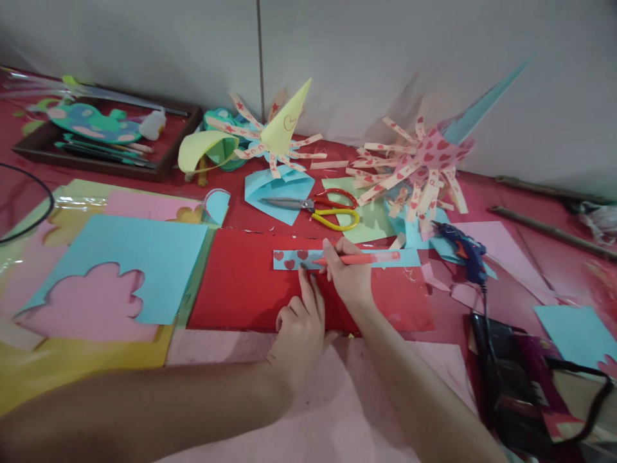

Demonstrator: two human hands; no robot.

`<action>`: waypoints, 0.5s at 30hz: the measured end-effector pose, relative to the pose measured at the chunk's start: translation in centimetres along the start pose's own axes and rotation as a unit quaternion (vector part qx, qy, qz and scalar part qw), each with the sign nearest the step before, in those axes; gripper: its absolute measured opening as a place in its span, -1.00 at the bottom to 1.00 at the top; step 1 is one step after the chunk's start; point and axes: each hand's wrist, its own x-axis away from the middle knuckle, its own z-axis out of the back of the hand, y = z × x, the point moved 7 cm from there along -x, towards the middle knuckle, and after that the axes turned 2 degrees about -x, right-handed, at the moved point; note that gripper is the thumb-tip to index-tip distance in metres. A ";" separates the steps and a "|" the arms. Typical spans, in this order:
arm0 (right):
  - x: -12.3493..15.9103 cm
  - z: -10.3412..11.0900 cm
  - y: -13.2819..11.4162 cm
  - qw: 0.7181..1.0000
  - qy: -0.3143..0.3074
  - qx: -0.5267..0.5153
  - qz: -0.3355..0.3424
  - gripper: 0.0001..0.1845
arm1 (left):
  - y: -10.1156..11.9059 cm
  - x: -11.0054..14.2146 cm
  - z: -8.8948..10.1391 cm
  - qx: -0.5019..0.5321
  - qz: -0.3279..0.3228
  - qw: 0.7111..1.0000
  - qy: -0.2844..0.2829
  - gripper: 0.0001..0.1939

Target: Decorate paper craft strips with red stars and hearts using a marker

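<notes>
A light blue paper strip [409, 258] lies across a red sheet [236, 283], with several red hearts drawn on its left end. My right hand [349, 273] grips a red marker pen [373, 258], its tip at the strip beside the hearts. Just left of it, my left hand [303, 315] rests on the red sheet with the index finger stretched out to the strip's lower edge. The other left fingers are partly bent, and nothing shows in them.
Scissors [332, 209] with red and yellow handles lie behind the strip. Paper cone figures [284, 128] stand along the wall. A glue gun [465, 251] is at the right, its cord running down. Cut paper [120, 244] and a brown tray [91, 164] occupy the left.
</notes>
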 end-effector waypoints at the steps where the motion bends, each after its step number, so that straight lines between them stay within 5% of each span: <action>1: 0.0 0.0 0.0 1.000 -0.001 0.001 0.001 -0.58 | 0.0 0.0 0.0 0.000 0.000 1.000 0.002 -0.24; 15: 0.0 0.0 0.0 1.000 -0.003 0.012 0.009 -0.57 | 0.0 0.0 0.0 0.007 0.003 1.000 -0.003 -0.24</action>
